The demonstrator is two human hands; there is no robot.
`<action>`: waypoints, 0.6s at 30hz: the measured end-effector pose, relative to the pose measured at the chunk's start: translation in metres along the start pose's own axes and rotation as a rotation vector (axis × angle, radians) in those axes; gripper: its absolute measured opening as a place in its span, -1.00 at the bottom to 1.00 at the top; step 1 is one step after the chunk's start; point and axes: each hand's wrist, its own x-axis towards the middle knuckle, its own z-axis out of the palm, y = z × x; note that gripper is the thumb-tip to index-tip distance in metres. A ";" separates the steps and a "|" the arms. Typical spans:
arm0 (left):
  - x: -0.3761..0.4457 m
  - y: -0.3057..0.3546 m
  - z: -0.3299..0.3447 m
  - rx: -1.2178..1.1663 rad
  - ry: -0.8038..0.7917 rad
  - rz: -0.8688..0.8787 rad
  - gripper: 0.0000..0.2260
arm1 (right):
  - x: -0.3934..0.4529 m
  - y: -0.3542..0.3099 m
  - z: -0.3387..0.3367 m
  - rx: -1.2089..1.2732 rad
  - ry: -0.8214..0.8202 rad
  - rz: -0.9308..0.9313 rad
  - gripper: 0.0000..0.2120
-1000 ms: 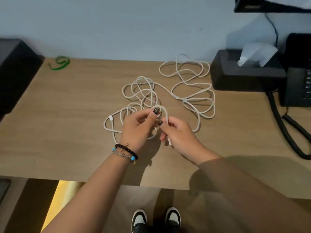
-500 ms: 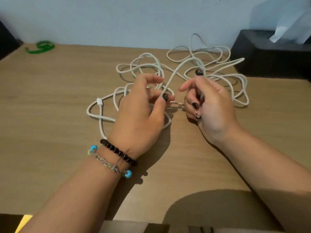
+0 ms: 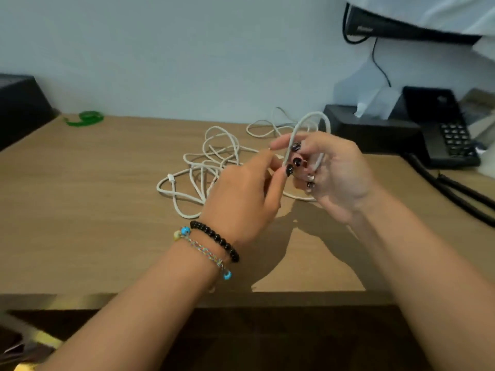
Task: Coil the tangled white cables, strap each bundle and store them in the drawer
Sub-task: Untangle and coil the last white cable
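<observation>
Tangled white cables (image 3: pixel 206 167) lie spread over the middle of the wooden desk (image 3: pixel 93 210). My right hand (image 3: pixel 337 178) is raised above the desk and grips a cable, which stands up from it in one tall loop (image 3: pixel 310 127). My left hand (image 3: pixel 246 199), with bracelets on the wrist, is just left of it and pinches the loop's left strand between thumb and fingers. A white connector (image 3: pixel 171 180) shows on the left of the tangle. A green strap (image 3: pixel 85 119) lies at the desk's far left, near the wall.
A black tissue box (image 3: pixel 369 129) and a black desk phone (image 3: pixel 444 129) with its coiled cord (image 3: pixel 460 194) stand at the back right. A dark box (image 3: pixel 18 108) sits at the far left. The desk's front edge runs below my wrists.
My right hand has lifted the cable into a tall upright loop. My left hand has moved up to the right hand and pinches the strand. The view has pulled back from the desk.
</observation>
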 end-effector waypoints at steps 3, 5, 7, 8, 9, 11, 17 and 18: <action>-0.001 0.018 -0.017 0.017 -0.021 0.052 -0.80 | -0.020 -0.031 0.001 -0.211 0.069 -0.028 -0.77; -0.006 0.029 -0.027 0.023 -0.031 0.052 -0.76 | -0.031 -0.047 0.009 -0.228 0.149 -0.036 -0.73; -0.016 0.039 -0.036 0.028 -0.015 0.062 -0.74 | -0.044 -0.055 0.018 -0.125 0.222 -0.043 -0.69; -0.023 0.045 -0.040 0.019 0.011 0.071 -0.74 | -0.051 -0.057 0.023 -0.061 0.251 -0.042 -0.69; -0.031 0.050 -0.042 0.009 0.042 0.078 -0.72 | -0.058 -0.060 0.026 0.000 0.278 -0.032 -0.70; -0.049 0.057 -0.045 0.009 0.076 0.073 -0.69 | -0.071 -0.065 0.031 0.111 0.321 0.003 -0.74; -0.102 0.059 -0.045 0.154 0.037 0.028 -0.70 | -0.116 -0.071 0.008 0.385 0.443 0.015 -0.74; -0.109 0.061 -0.047 0.196 0.030 0.051 -0.72 | -0.124 -0.067 0.003 0.412 0.442 0.023 -0.73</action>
